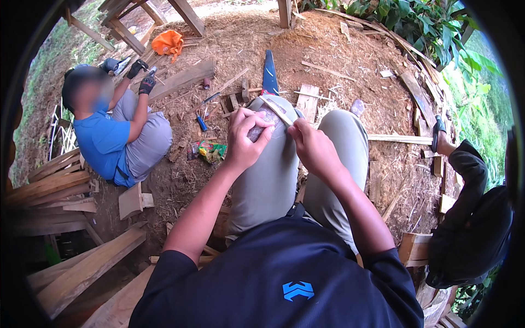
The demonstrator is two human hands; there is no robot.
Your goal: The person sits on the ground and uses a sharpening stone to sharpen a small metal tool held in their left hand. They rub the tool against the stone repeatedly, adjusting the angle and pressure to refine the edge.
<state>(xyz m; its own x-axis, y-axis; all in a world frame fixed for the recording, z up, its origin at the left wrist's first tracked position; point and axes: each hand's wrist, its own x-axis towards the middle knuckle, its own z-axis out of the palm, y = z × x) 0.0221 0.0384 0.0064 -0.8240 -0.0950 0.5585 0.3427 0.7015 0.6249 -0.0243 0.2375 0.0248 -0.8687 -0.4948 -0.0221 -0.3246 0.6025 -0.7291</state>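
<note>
the left hand (pixel 244 139) grips a small grey flat stone (pixel 261 127) braced on the left knee (pixel 273 117), while the right hand (pixel 311 145) pinches a thin pale wooden strip (pixel 276 111) against it. this looks like mid-rubbing; the next stroke calls for steady pressure. open room lies ahead over sawdust-strewn ground (pixel 350 60); a seated person in a blue shirt (pixel 104 139) is well apart.

Soft even daylight, faint shadows, fisheye-bent edges (dark rim)

An open-air woodworking yard: sawdust-strewn dirt ground (pixel 339 49), stacked planks (pixel 49 188) at nine o'clock, offcuts (pixel 308 101) at twelve, green foliage (pixel 421 22) at one.
</note>
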